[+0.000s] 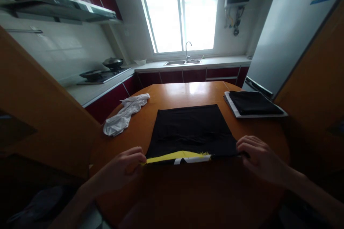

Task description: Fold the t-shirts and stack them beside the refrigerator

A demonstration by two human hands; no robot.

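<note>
A black cloth (192, 125) lies spread on the wooden table, its near edge raised toward me. Along that edge a yellow strip and a black-and-white part show. My left hand (131, 162) pinches the near left corner, beside the yellow part. At the near right corner, my right hand (255, 152) is closed on the black fabric. The cloth is stretched between both hands. Whether it is a garment or a plain piece of fabric, I cannot tell.
A crumpled white cloth (126, 114) lies on the table's left side. Folded black and white fabrics (255, 103) are stacked at the right. Beyond the table (188, 91) are a counter with a sink (182, 62), a stove with pans (113, 63), and a fridge (290, 25).
</note>
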